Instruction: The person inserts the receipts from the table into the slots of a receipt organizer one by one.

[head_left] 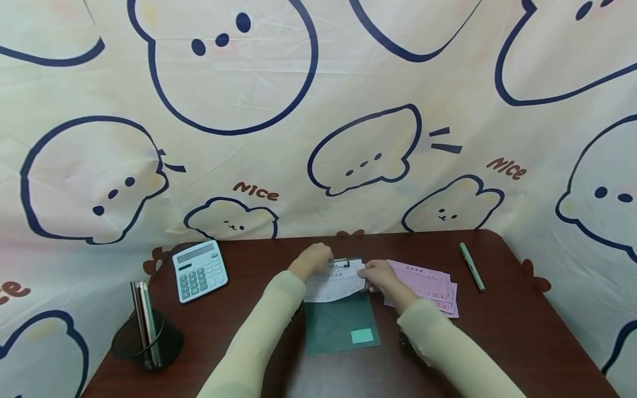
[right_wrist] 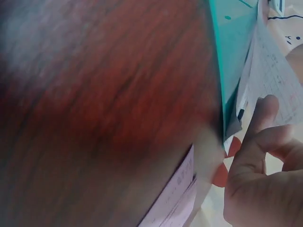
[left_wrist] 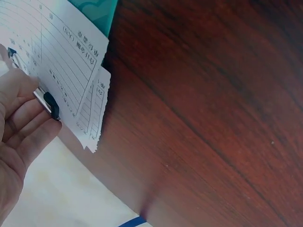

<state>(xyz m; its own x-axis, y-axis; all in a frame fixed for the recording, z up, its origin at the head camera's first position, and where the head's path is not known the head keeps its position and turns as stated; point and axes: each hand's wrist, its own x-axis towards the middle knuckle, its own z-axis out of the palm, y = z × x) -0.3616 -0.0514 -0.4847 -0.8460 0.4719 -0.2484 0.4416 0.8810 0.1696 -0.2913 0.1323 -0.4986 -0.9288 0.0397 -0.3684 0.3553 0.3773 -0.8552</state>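
A green clipboard (head_left: 330, 329) with a pale green label (head_left: 361, 335) lies on the table. White printed slips (head_left: 332, 286) with torn upper edges lie at its top end, by the metal clip (left_wrist: 51, 105). My left hand (head_left: 312, 261) grips that clip, the thumb on it and the other fingers curled at the far side. At the slips' right edge, my right hand (head_left: 384, 278) pinches the paper between thumb and finger. In the right wrist view the slip (right_wrist: 274, 78) is lifted at an angle away from the green board (right_wrist: 232, 52).
Pink printed slips (head_left: 423, 282) lie overlapped just right of my right hand. Further right is a green pen (head_left: 471, 266). A light blue calculator (head_left: 200, 271) lies at the back left, and a black mesh pen cup (head_left: 169, 342) with several pens stands at the left edge.
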